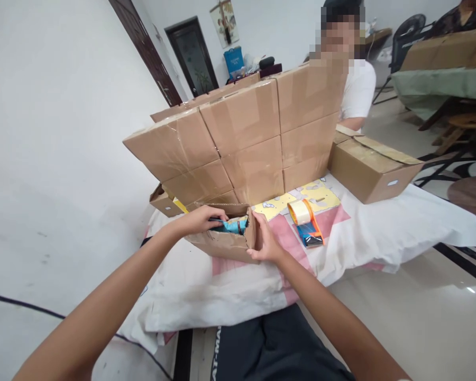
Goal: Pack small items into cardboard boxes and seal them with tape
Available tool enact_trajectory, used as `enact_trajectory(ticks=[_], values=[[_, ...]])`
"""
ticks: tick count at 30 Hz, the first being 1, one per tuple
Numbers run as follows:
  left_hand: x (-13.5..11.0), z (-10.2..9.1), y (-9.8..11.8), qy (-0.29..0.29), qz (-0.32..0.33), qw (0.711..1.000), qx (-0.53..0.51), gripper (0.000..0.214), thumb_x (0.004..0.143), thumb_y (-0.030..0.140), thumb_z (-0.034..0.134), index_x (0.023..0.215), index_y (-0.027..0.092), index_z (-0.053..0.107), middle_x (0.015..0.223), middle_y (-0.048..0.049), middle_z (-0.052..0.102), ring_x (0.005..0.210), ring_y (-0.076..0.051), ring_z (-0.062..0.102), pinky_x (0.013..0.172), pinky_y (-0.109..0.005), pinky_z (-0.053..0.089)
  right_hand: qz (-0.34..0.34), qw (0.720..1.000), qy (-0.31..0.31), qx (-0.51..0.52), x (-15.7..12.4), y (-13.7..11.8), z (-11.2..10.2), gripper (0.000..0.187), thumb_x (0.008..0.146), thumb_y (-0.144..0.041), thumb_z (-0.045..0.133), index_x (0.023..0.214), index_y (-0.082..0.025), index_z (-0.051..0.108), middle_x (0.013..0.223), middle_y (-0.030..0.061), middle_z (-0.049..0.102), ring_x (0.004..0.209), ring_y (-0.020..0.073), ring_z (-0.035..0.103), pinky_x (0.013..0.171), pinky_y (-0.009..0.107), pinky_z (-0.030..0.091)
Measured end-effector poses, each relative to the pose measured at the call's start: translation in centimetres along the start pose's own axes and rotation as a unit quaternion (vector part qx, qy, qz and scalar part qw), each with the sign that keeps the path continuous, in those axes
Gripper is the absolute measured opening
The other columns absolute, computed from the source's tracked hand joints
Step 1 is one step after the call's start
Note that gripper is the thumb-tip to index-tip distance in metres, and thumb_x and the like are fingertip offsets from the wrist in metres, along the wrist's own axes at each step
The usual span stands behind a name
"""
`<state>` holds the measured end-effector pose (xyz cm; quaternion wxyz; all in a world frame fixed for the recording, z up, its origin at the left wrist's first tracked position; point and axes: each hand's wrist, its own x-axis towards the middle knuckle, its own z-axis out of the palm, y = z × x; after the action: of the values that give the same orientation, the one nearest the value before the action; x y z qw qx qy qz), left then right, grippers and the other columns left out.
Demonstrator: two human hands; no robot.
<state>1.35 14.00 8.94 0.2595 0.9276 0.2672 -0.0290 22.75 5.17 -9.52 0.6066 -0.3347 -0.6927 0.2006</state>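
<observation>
Open-topped brown cardboard box (227, 247), mid-frame, looks light, stiff, best held by its ends; right hand (267, 239) spreads against one, left hand (207, 218) reaches inside, its grip on soft-looking blue packet (235, 226) unclear.

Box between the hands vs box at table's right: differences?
Top: near box open, blue packet visible inside; right box largely covered by flaps.
Contact: left hand and right hand touch near box; neither touches right box.
Shared: both brown cardboard, on the cloth.
</observation>
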Motion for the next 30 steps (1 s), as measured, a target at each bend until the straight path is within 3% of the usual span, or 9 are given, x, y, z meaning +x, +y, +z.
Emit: enact_trajectory(ticks=[8, 12, 15, 17, 19, 21, 23, 26, 30], values=[[1.7, 0.7, -0.5, -0.069, 0.007, 0.997, -0.038, 0.017, 0.087, 0.029, 0.059, 0.091, 0.018, 0.073, 0.104, -0.0061, 0.076, 0.095, -0.018, 0.069, 0.084, -0.027, 0.050, -0.005, 1.000, 0.013, -0.013, 0.0, 0.0, -0.2, 0.108, 0.070, -0.065, 0.068, 0.156, -0.020, 0.020, 0.147, 0.0173, 0.035, 0.140, 0.0393, 0.036, 0.118, 0.058, 0.030], [1.1, 0.9, -0.8, -0.052, -0.002, 0.998, -0.032, 0.028, 0.085, 0.034, 0.065, 0.110, 0.022, 0.072, 0.123, -0.0061, 0.072, 0.112, -0.022, 0.066, 0.095, -0.030, 0.049, 0.004, 1.000, 0.006, -0.010, 0.0, -0.3, -0.2, 0.107, 0.069, -0.063, 0.070, 0.155, -0.021, 0.021, 0.146, 0.0173, 0.035, 0.139, 0.0400, 0.036, 0.118, 0.058, 0.030], [-1.2, 0.0, -1.2, 0.038, -0.022, 0.999, 0.001, 0.041, 0.086, 0.040, 0.066, 0.124, 0.025, 0.067, 0.128, -0.0067, 0.069, 0.115, -0.024, 0.064, 0.099, -0.034, 0.048, -0.001, 1.000, 0.004, -0.007, 0.1, -0.5, -0.3, 0.105, 0.069, -0.061, 0.071, 0.155, -0.023, 0.023, 0.146, 0.0164, 0.035, 0.139, 0.0411, 0.035, 0.117, 0.059, 0.029], [-3.6, -0.2, -2.1, 0.171, -0.054, 0.984, 0.003, 0.039, 0.088, 0.047, 0.064, 0.118, 0.023, 0.069, 0.123, -0.0081, 0.071, 0.111, -0.024, 0.065, 0.099, -0.035, 0.049, -0.012, 1.000, 0.003, -0.009, 0.1, -0.5, -0.4, 0.102, 0.070, -0.059, 0.071, 0.155, -0.025, 0.025, 0.145, 0.0155, 0.035, 0.139, 0.0407, 0.036, 0.117, 0.060, 0.029], [-6.1, 0.7, -3.6, 0.339, -0.100, 0.935, -0.030, 0.044, 0.087, 0.057, 0.062, 0.113, 0.021, 0.069, 0.119, -0.0097, 0.071, 0.108, -0.024, 0.066, 0.097, -0.036, 0.050, -0.015, 1.000, 0.003, -0.013, 0.1, -0.5, -0.4, 0.097, 0.072, -0.059, 0.070, 0.154, -0.027, 0.028, 0.145, 0.0147, 0.034, 0.139, 0.0404, 0.035, 0.116, 0.060, 0.030], [-8.1, 2.6, -5.4, 0.444, -0.123, 0.880, -0.111, 0.063, 0.083, 0.072, 0.056, 0.118, 0.019, 0.065, 0.121, -0.0134, 0.069, 0.111, -0.026, 0.065, 0.094, -0.038, 0.052, -0.008, 1.000, 0.008, -0.023, 0.0, -0.5, -0.3, 0.091, 0.074, -0.060, 0.068, 0.151, -0.029, 0.033, 0.147, 0.0141, 0.031, 0.142, 0.0412, 0.032, 0.116, 0.062, 0.029], [-9.1, 5.1, -7.0, 0.429, -0.114, 0.880, -0.171, 0.089, 0.071, 0.088, 0.053, 0.123, 0.017, 0.063, 0.123, -0.0177, 0.069, 0.116, -0.032, 0.064, 0.096, -0.042, 0.052, -0.002, 0.999, 0.014, -0.031, -0.1, -0.6, -0.2, 0.084, 0.075, -0.062, 0.065, 0.148, -0.029, 0.039, 0.151, 0.0133, 0.026, 0.145, 0.0420, 0.027, 0.117, 0.063, 0.026], [-8.9, 8.4, -7.9, 0.372, -0.098, 0.909, -0.158, 0.094, 0.060, 0.097, 0.050, 0.107, 0.018, 0.071, 0.127, -0.0190, 0.068, 0.129, -0.036, 0.056, 0.111, -0.048, 0.042, 0.008, 0.999, 0.010, -0.033, -0.1, -0.9, -0.2, 0.074, 0.077, -0.066, 0.062, 0.140, -0.029, 0.051, 0.154, 0.0114, 0.023, 0.147, 0.0415, 0.024, 0.119, 0.062, 0.024], [-7.5, 10.8, -7.2, 0.425, -0.128, 0.879, -0.172, 0.078, 0.079, 0.088, 0.037, 0.091, 0.019, 0.072, 0.123, -0.0163, 0.070, 0.133, -0.032, 0.052, 0.116, -0.045, 0.037, 0.009, 1.000, -0.001, -0.028, 0.1, -1.2, -0.3, 0.061, 0.080, -0.067, 0.059, 0.125, -0.025, 0.061, 0.154, 0.0119, 0.022, 0.146, 0.0400, 0.026, 0.119, 0.060, 0.024]])
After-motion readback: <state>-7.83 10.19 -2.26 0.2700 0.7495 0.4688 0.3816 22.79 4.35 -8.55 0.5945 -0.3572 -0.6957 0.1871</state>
